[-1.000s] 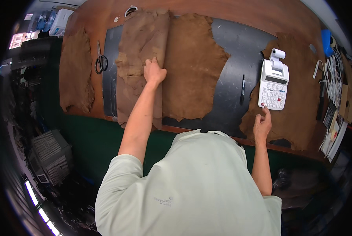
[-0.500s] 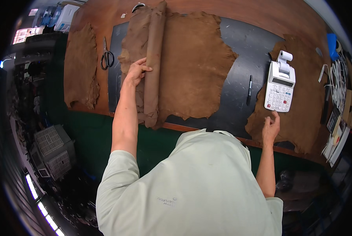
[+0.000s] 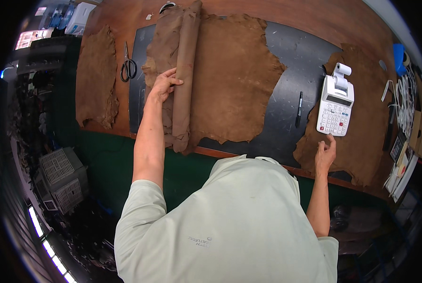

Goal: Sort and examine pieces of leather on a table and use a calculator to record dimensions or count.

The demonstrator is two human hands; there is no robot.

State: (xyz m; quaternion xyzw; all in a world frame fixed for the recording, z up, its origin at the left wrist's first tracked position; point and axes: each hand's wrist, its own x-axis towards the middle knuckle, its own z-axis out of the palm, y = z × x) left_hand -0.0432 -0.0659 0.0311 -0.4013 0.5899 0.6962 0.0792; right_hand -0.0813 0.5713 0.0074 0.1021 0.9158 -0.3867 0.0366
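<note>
A large brown leather hide [image 3: 234,78] lies on a black mat, its left part rolled into a long tube [image 3: 187,52]. My left hand [image 3: 164,86] grips the tube's left edge, thumb on top and fingers partly hidden against the leather. At the right, a white printing calculator [image 3: 334,104] with a paper roll stands on another brown hide [image 3: 364,89]. My right hand [image 3: 325,153] is at the calculator's near edge, holding nothing. Its index finger reaches toward the bottom keys while the other fingers curl; whether the fingertip touches a key, I cannot tell.
Black-handled scissors [image 3: 127,68] lie left of the mat [image 3: 289,61], beside a narrower hide [image 3: 96,80]. A dark marker pen [image 3: 299,109] rests on the mat. Bundled white cables [image 3: 407,96] and a blue object [image 3: 399,57] crowd the table's right end. A grey vented machine [image 3: 62,179] stands at lower left.
</note>
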